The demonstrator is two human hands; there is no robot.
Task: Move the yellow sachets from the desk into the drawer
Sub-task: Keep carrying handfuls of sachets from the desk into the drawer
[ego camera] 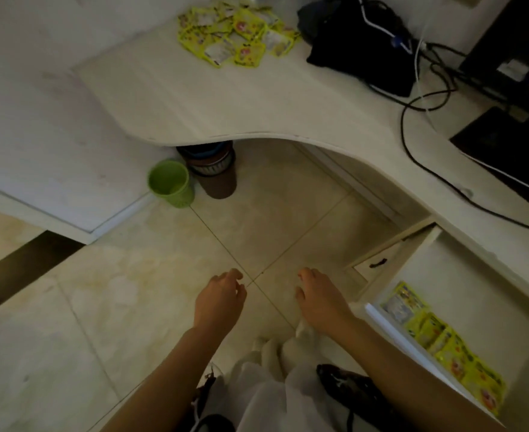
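The pale counter [257,101] sweeps in a curve from the upper left to the right side, its front edge bowing inward over the tiled floor [151,307], which lies open between the counter and the person. A loose heap of yellow sachets [236,32] sits on the far part of the counter near the wall, just beside a black bag [359,48] and well apart from both hands. Black and white cables [425,98] trail across the counter's right part toward a dark monitor base [506,151]. Below the right edge of the counter a white drawer [481,294] stands pulled out, and more yellow sachets [444,341] lie in a row along its near wall. Under the counter's curve a green wastebasket [171,183] stands on the floor, touching or just beside a brown bin [218,173] that is partly hidden by the counter edge. The left hand [221,299] and the right hand [320,299] both reach forward over the floor at about the same height, palms down, apart from each other. The fingers of each hang loosely curled and hold nothing. The right hand is near the drawer's front corner but not touching it.
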